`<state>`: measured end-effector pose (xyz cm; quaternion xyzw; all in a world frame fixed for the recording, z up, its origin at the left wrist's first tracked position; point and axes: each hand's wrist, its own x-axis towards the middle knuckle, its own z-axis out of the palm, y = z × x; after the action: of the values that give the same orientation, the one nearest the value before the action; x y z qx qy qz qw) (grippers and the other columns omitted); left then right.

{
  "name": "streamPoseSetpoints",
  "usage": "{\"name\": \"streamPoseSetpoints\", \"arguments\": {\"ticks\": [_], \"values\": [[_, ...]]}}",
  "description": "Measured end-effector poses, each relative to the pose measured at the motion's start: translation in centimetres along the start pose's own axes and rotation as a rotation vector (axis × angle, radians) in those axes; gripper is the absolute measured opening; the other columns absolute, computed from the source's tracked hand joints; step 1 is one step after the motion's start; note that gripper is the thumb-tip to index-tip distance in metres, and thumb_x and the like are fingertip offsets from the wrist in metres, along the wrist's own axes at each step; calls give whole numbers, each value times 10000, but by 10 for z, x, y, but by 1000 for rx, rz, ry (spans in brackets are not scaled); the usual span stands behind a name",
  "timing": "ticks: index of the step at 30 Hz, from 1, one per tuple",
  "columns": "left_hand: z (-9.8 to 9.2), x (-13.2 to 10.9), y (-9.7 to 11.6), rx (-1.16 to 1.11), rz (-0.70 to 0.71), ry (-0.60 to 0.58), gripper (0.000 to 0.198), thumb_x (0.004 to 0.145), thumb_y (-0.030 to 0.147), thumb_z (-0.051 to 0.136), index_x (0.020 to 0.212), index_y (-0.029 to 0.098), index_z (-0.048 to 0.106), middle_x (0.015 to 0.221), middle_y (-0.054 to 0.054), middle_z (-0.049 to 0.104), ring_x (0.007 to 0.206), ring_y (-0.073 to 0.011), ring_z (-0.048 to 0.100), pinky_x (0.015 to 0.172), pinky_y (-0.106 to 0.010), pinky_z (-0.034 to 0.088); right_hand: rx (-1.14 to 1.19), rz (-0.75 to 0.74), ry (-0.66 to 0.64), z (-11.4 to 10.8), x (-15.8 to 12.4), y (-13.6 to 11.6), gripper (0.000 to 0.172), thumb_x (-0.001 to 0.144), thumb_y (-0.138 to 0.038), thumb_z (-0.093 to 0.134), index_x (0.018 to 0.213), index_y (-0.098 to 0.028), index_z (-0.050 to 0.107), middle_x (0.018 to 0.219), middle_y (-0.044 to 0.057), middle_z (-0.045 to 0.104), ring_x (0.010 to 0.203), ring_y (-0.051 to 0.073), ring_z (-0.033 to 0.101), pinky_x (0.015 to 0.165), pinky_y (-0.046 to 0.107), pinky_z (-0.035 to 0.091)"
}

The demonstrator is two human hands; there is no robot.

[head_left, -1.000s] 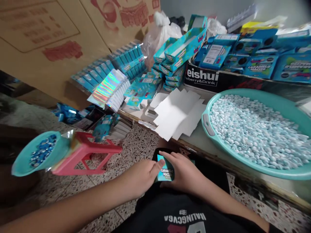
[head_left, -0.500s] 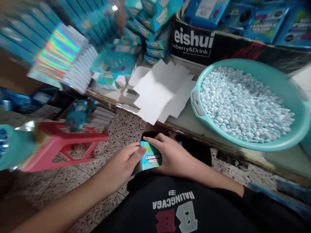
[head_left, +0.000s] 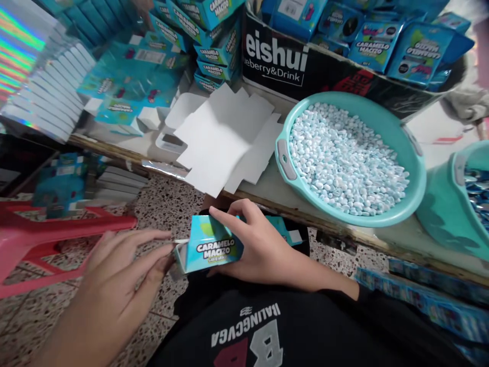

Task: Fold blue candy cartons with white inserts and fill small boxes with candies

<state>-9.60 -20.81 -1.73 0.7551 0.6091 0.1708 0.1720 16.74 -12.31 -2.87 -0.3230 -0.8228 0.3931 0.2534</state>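
In my right hand (head_left: 260, 244) is a small blue cardboard box (head_left: 214, 255) printed "Caramelo Macizo", with fingers over its top and the thumb side below. The box lies on its side in front of my shirt, and its left end stands open. My left hand (head_left: 126, 278) is just left of that end, fingers stretched out, with fingertips close to the end flaps. Whether they touch a flap I cannot tell. Behind my right hand, another blue printed carton piece (head_left: 278, 228) shows in part, over my lap.
White flat carton blanks (head_left: 221, 137) lie on the table edge ahead. A turquoise tub (head_left: 397, 216) of wrapped-looking white-blue candies stands right of them. Behind is a black carton (head_left: 273, 63) of blue bags. Blue boxes (head_left: 214, 53) are stacked behind the blanks. A red stool (head_left: 76, 224) stands left.
My left hand has let go of the box and moved left, its fingers now straight. The box's left end now shows open. The view has shifted to the right.
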Motion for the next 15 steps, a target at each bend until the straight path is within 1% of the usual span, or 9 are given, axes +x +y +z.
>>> {"name": "streamPoseSetpoints", "arguments": {"ticks": [2, 5, 7, 9, 11, 12, 13, 14, 15], "values": [[3, 3, 2, -62, 19, -82, 220, 934, 286, 506, 1116, 345, 613, 1126, 44, 652, 1111, -254, 608, 1205, -574, 237, 69, -4, 35, 0, -6, 5, 889, 743, -444, 816, 1487, -169, 415, 1237, 135, 457, 1149, 256, 483, 991, 399, 472], [8, 9, 16, -200, 32, -181, 188, 954, 285, 463, 1065, 307, 613, 956, 42, 685, 953, -208, 654, 1200, -483, 290, 160, -2, 107, 1, -17, 13, 857, 730, -439, 828, 1469, -235, 444, 1232, 105, 434, 1170, 248, 491, 1040, 417, 457], [9, 19, 29, -238, 81, -170, 178, 948, 284, 473, 1050, 301, 618, 941, 38, 693, 896, -201, 649, 1145, -439, 347, 213, 15, 132, -2, -26, 16, 845, 740, -423, 820, 1475, -279, 430, 1238, 97, 418, 1194, 257, 491, 1059, 442, 451], [9, 36, 43, -237, 170, -163, 177, 944, 260, 479, 1046, 302, 618, 916, 50, 691, 844, -192, 629, 1082, -410, 359, 246, 56, 129, -9, -34, 15, 889, 761, -399, 806, 1518, -321, 345, 1295, 104, 397, 1263, 272, 463, 1082, 458, 439], [8, 57, 59, -225, 267, -171, 154, 949, 237, 480, 994, 285, 618, 826, 60, 670, 772, -178, 594, 1001, -397, 345, 227, 90, 126, -23, -43, 9, 925, 768, -415, 811, 1534, -349, 297, 1399, 111, 354, 1363, 293, 388, 1128, 470, 396], [6, 68, 67, -223, 307, -180, 141, 953, 234, 479, 947, 269, 616, 777, 59, 652, 737, -173, 574, 948, -394, 337, 207, 93, 122, -33, -46, 4, 908, 767, -439, 813, 1524, -348, 319, 1440, 110, 340, 1398, 303, 352, 1148, 472, 370], [5, 79, 76, -224, 351, -195, 149, 956, 229, 479, 885, 253, 608, 727, 58, 629, 704, -166, 553, 899, -390, 328, 190, 88, 120, -44, -49, -2, 846, 765, -472, 811, 1487, -337, 393, 1458, 105, 349, 1405, 309, 346, 1153, 466, 360], [4, 89, 85, -228, 406, -223, 176, 957, 220, 474, 837, 242, 600, 695, 55, 611, 683, -162, 537, 861, -385, 318, 195, 85, 102, -56, -51, -9, 744, 782, -491, 791, 1432, -306, 478, 1436, 107, 399, 1371, 305, 394, 1128, 449, 387], [3, 97, 94, -232, 461, -255, 202, 959, 210, 466, 804, 235, 594, 676, 52, 599, 672, -160, 525, 836, -382, 309, 194, 64, 71, -69, -52, -16, 611, 828, -484, 750, 1363, -263, 554, 1345, 111, 493, 1290, 289, 477, 1070, 427, 434]]}}
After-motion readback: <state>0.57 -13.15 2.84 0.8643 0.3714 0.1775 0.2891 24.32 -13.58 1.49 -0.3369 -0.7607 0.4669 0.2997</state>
